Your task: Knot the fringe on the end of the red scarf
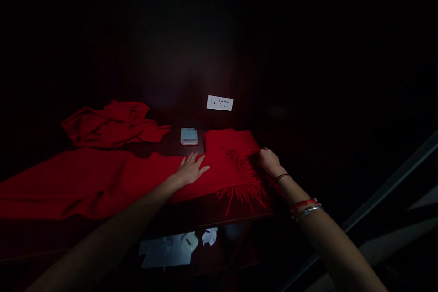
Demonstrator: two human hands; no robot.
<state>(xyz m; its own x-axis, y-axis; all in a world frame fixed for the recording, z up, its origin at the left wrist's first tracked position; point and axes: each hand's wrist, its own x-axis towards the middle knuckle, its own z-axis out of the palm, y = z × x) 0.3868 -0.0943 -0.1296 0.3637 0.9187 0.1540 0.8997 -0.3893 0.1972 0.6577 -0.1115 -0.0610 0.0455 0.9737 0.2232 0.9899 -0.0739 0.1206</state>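
Observation:
A long red cloth [112, 178] lies across the dark table, its fringed end toward the right. My left hand [190, 169] rests on it palm down, fingers spread, with a ring on one finger. Under the fringed end is a folded red cloth part [229, 139]; whether it is the same piece I cannot tell. At its right edge my right hand [269, 160] is closed, its fingertips in shadow, and what they hold cannot be made out. Bracelets circle my right wrist and forearm.
Behind the cloth lies a phone [189, 136]. A crumpled red cloth [112, 123] sits at the back left. A white socket panel [220, 103] is on the dark wall. Below the table edge are a pale sheet [166, 251], a small white case [189, 242] and crumpled paper [209, 236].

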